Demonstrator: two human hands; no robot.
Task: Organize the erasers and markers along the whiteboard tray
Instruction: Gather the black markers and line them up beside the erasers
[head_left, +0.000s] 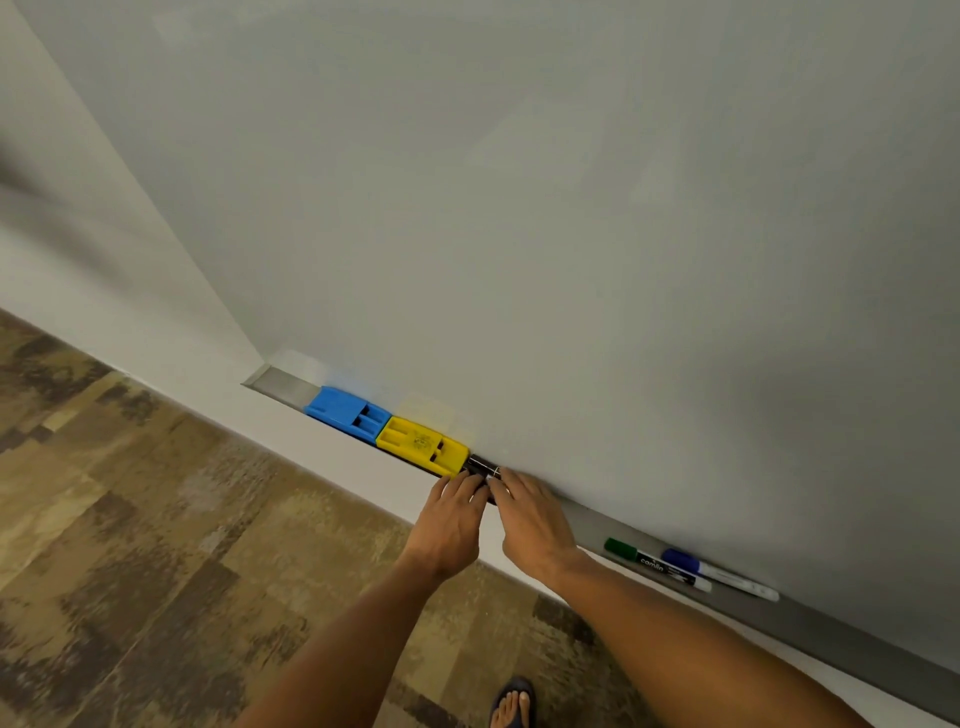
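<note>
A blue eraser (347, 414) lies at the left end of the grey whiteboard tray (592, 525). A yellow eraser (422, 446) sits right beside it, touching it. Just right of the yellow eraser lies a black marker (482, 466), mostly covered by my fingers. My left hand (453, 514) and my right hand (530, 512) both rest on that marker, fingertips closed around it. Farther right on the tray lie a green-capped marker (655, 564) and a blue-capped marker (719, 573), side by side and apart from my hands.
The whiteboard (519, 234) fills the upper view. A white wall strip (332, 447) runs below the tray. Patterned brown carpet (156, 545) covers the floor, and my sandalled foot (511, 704) shows at the bottom.
</note>
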